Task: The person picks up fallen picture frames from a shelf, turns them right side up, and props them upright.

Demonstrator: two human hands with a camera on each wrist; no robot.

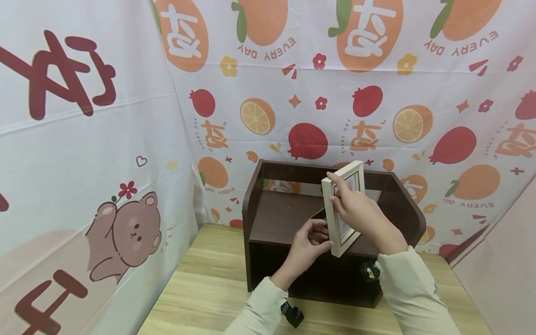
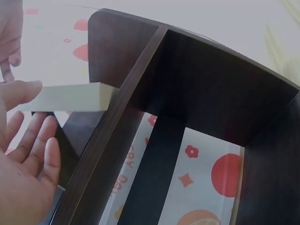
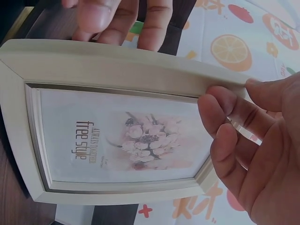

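A cream picture frame (image 1: 331, 221) is held upright, turned at an angle, over the top board of a dark brown desktop shelf (image 1: 274, 216). Its glazed front, with a printed flower picture (image 3: 150, 140), faces my right hand (image 1: 361, 211), which pinches the upper part of the border between thumb and fingers. My left hand (image 1: 307, 246) holds the near side lower down, its thumb on the edge and its fingers behind. In the left wrist view, the lower end of the picture frame (image 2: 70, 98) is close to the shelf's front edge; contact is unclear. A dark panel shows behind it.
The shelf stands on a wood-grain table (image 1: 205, 265), with an open compartment (image 1: 310, 274) under its top board and raised side walls. Fruit-printed cloth (image 1: 276, 83) hangs behind, and a bear-printed cloth (image 1: 134, 228) covers the left side.
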